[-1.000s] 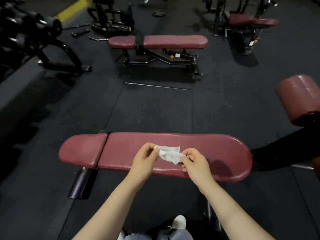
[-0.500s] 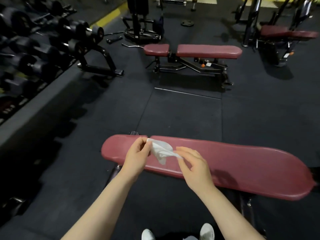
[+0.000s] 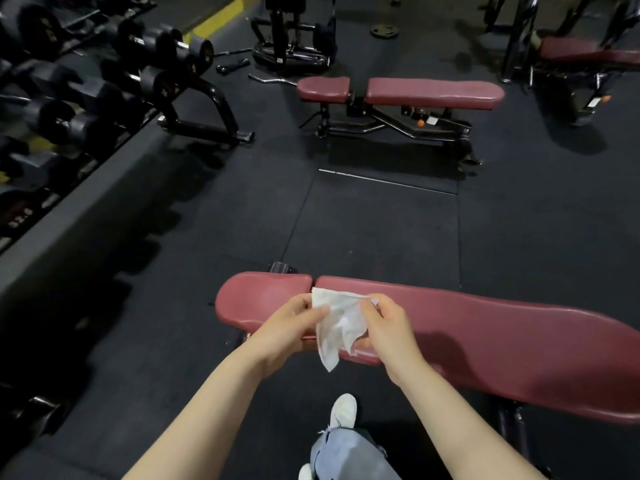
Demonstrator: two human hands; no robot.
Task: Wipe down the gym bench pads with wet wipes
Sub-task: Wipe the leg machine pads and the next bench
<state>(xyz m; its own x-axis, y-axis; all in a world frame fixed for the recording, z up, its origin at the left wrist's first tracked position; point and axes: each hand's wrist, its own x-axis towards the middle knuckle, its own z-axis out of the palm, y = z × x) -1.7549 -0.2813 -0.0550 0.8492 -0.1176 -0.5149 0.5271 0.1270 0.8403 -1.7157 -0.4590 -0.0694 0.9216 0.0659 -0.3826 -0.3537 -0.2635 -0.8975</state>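
Wipe is held spread between both hands just above the near bench, over the gap where the seat pad meets the long pad. Its top edge is pinched at the left corner by the left hand and at the right corner by the right hand, so each grip is clenched on the sheet, and the rest hangs free in a crumpled point. It seems to be held this way so that it can be opened out flat before being laid on the worktop; wiping does not appear to have begun. Beyond, on the dark rubber floor, a second bench stands well apart. A dumbbell rack runs along the left.
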